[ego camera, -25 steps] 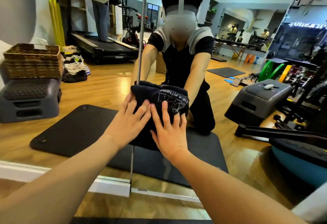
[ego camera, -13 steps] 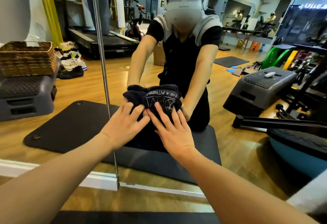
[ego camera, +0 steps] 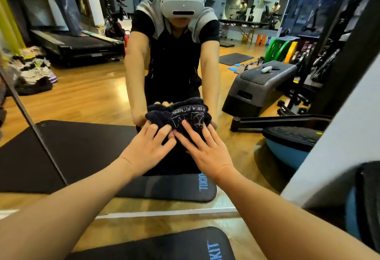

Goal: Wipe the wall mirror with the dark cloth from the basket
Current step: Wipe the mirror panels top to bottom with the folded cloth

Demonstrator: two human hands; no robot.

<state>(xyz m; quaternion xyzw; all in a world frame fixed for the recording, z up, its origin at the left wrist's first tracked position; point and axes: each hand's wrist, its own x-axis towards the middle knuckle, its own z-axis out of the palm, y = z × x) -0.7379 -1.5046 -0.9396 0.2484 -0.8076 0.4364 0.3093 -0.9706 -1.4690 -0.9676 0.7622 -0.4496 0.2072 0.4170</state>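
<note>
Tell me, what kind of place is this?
Most likely a gym. The mirror reflects a treadmill, coloured weight plates and a grey step platform, and an exercise mat lies on the wooden floor.

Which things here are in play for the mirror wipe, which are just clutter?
In play: dark cloth, wall mirror, left hand, right hand, both pressing the cloth to the glass.
Clutter: floor mat, reflected step platform, treadmill.
</note>
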